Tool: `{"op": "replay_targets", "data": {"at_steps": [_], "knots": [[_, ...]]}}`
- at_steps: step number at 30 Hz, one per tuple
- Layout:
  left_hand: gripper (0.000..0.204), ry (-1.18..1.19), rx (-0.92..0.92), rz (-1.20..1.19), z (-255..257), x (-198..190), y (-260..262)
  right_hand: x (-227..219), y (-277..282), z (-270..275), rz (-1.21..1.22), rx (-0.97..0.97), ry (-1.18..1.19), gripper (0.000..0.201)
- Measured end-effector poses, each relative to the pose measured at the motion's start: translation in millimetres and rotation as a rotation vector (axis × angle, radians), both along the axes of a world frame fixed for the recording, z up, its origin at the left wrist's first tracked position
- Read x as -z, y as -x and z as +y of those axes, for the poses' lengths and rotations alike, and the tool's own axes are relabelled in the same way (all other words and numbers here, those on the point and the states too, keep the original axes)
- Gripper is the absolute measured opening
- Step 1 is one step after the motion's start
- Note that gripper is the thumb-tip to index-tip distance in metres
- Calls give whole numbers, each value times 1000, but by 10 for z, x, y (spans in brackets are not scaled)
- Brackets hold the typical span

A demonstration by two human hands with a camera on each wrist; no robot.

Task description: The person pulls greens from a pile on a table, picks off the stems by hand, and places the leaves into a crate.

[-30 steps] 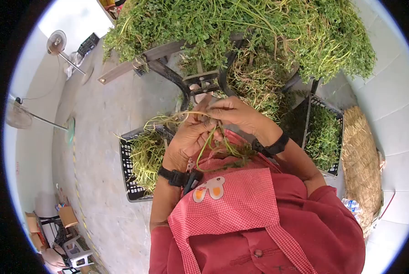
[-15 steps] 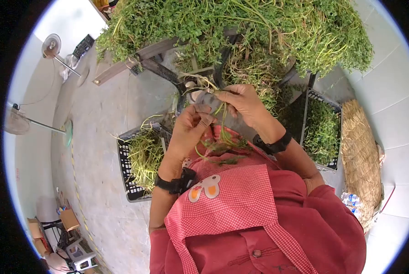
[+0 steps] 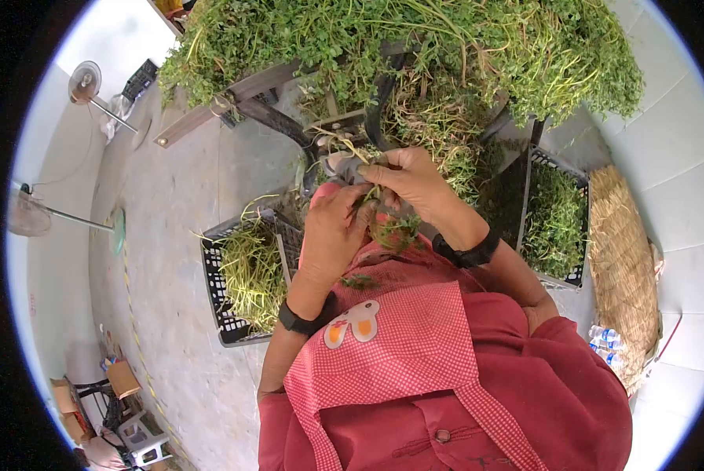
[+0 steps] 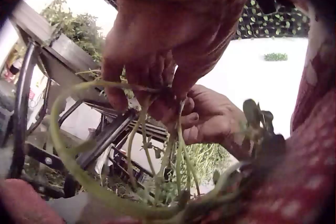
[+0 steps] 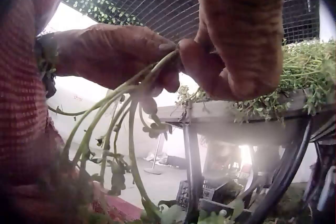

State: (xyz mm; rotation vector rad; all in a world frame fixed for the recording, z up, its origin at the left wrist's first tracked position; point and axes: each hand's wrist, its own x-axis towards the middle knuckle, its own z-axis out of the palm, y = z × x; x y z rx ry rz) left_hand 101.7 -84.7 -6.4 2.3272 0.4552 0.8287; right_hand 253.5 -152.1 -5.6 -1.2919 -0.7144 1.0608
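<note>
Both hands meet above the lap over a leafy green plant (image 3: pixel 396 234) with thick, branching stems and small rounded leaves. The left hand (image 3: pixel 330 229) pinches the stems near their joint between thumb and fingers. Close against it, the right hand (image 3: pixel 420 185) grips the stem end, its fingers curled. In the left wrist view, one long stem (image 4: pixel 59 140) bends in a loop and several thinner ones hang below the fingertips. From the right wrist, the stems (image 5: pixel 160 66) fan downward from the left hand's fingers, leaves toward the apron (image 3: pixel 399 337).
A large heap of greens (image 3: pixel 352 47) covers a table ahead, with more greens (image 3: pixel 446 133) beneath. Black crates stand left (image 3: pixel 214 302) and right (image 3: pixel 583 259), both holding greens. A rolled straw mat (image 3: pixel 623 275) lies at right, bottles (image 3: pixel 605 341) beside it. Fans (image 3: pixel 85 82) stand at left.
The hands drew apart half a second ago and are now close together again. The left hand has moved up toward the right hand, and the hanging greens are gathered closer under the fingers.
</note>
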Motion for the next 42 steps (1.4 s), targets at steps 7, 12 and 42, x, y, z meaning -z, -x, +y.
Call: {"op": "replay_targets", "data": {"at_steps": [7, 12, 42], "knots": [[17, -165, 19, -111, 53, 46, 14, 0, 0, -38, -178, -32, 16, 25], [17, -184, -117, 67, -30, -32, 45, -26, 35, -64, -297, -33, 57, 21], [17, 777, 96, -153, 193, -68, 208, -158, 71, -139, -99, -14, -334, 18]]}}
